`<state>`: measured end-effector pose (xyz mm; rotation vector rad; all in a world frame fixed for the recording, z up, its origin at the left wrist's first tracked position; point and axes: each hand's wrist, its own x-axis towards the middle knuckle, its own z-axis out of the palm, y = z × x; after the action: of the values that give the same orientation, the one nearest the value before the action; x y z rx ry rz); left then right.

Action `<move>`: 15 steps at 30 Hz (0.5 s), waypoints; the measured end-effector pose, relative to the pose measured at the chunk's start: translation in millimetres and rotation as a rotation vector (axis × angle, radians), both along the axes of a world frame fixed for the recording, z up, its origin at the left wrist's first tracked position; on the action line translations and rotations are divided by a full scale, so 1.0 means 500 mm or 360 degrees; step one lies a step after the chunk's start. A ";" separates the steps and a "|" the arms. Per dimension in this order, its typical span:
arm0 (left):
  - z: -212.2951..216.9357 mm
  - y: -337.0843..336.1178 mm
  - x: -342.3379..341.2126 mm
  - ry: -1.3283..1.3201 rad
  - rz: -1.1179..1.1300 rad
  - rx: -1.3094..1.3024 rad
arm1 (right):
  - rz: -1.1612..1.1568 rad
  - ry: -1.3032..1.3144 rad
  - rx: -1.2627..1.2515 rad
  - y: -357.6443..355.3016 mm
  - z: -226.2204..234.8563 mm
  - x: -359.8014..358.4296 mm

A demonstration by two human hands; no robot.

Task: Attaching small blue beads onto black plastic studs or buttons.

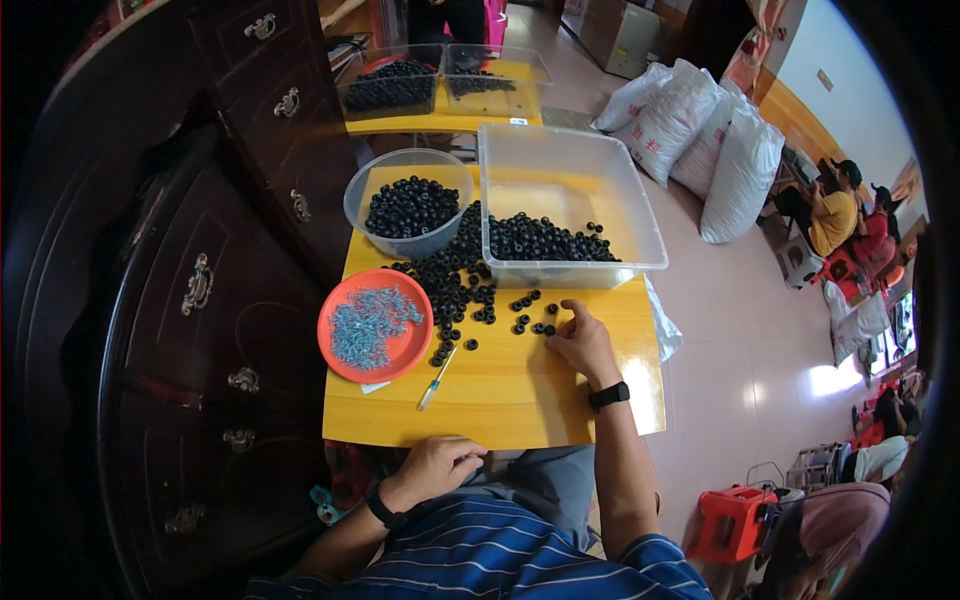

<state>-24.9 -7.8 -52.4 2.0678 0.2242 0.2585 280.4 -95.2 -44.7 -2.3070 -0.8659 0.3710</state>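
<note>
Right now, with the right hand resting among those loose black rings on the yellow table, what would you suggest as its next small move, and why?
Probably pinch up one of the loose black rings: the right hand already has its fingertips on them, while the left hand sits closed at the table edge. The orange plate of small metal pieces lies further left.

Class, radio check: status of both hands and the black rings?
Right hand on loose black rings, tabletop. Left hand at table edge, empty. Orange plate and pen nearby, nothing blocking.
</note>
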 end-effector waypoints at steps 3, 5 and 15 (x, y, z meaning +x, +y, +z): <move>0.000 0.003 0.002 0.0013 -0.0008 -0.0021 | -0.0010 -0.0063 0.0038 0.007 0.008 -0.019; 0.000 0.004 0.003 0.0019 -0.0016 -0.0025 | 0.0019 -0.0071 0.0035 0.016 0.011 -0.030; -0.006 0.004 0.004 0.0027 0.0007 -0.0059 | 0.0139 -0.0254 0.0065 0.029 0.021 -0.043</move>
<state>-23.0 -5.8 -55.2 2.0338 0.2419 0.2380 258.7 -80.7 -34.2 -2.2893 -1.0453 0.2060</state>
